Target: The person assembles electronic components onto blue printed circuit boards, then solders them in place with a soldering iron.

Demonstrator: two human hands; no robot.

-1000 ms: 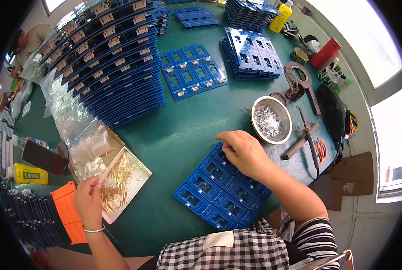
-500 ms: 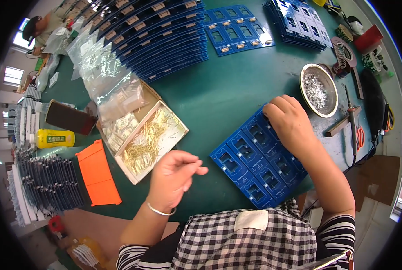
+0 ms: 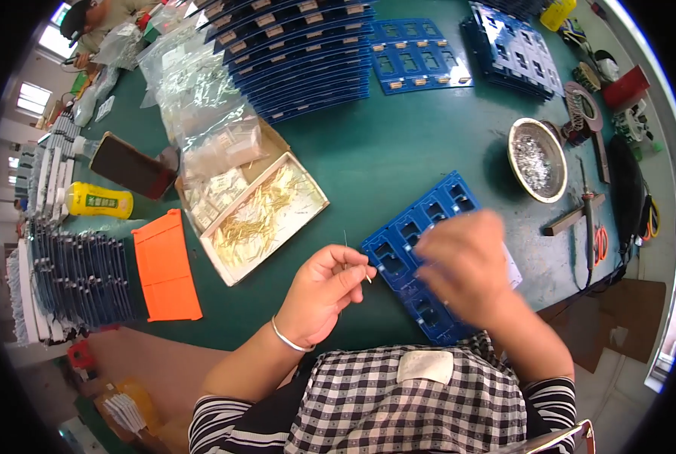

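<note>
My left hand (image 3: 325,293) is closed in a pinch beside the left corner of a blue circuit board panel (image 3: 403,286). Thin metal pins (image 3: 369,278) stick out from between its thumb and fingers. Over the middle of the panel hovers my right hand (image 3: 466,261), its fingers smeared by motion, so what they hold cannot be made out. The panel lies slanted on the green table, with rows of rectangular cutouts. To the left of my left hand is a shallow pale box (image 3: 283,240) with many loose gold-coloured pins (image 3: 258,219).
Behind the box rise stacked blue boards (image 3: 300,83); plastic bags (image 3: 202,98) lie beside them. A metal bowl of silvery bits (image 3: 534,160) and a soldering iron (image 3: 589,219) are at right. An orange tray (image 3: 167,268), phone (image 3: 133,165) and yellow bottle (image 3: 99,200) are at left.
My right hand has come away from the panel's far right edge, leftward and nearer. My left hand has moved right to the panel's corner, with thin pins now showing in its pinch.
</note>
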